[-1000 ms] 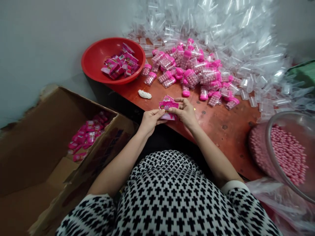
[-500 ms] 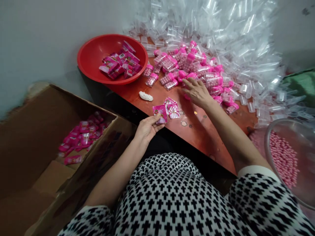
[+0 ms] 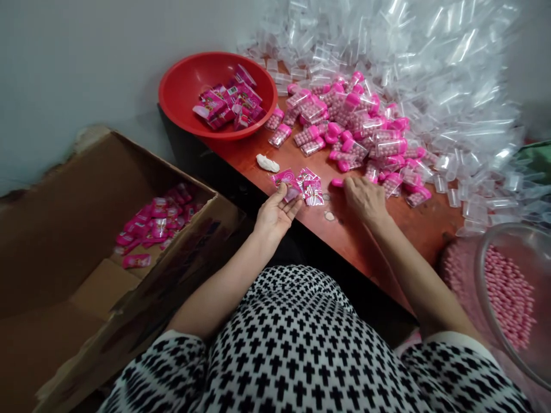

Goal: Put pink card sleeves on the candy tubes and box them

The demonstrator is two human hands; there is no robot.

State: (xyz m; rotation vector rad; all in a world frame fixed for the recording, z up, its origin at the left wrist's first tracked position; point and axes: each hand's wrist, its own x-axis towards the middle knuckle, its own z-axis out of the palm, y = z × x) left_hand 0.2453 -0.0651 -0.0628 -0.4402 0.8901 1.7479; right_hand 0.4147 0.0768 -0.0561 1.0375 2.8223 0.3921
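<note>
Left hand [image 3: 275, 215] pinches 1 wrapper [image 3: 290, 180] — cap [image 3: 337, 182] juts left beside nearer right hand [image 3: 365, 198], curled — grip hidden.

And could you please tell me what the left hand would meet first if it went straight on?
Past the packet it touches, the left hand would probably first meet the shiny packets, though depth is unclear.

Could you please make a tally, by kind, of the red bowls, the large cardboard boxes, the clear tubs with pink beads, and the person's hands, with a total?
Red bowl: 1
Large cardboard box: 1
Clear tub with pink beads: 1
Hands, left hand and right hand: 2
Total: 5
</note>
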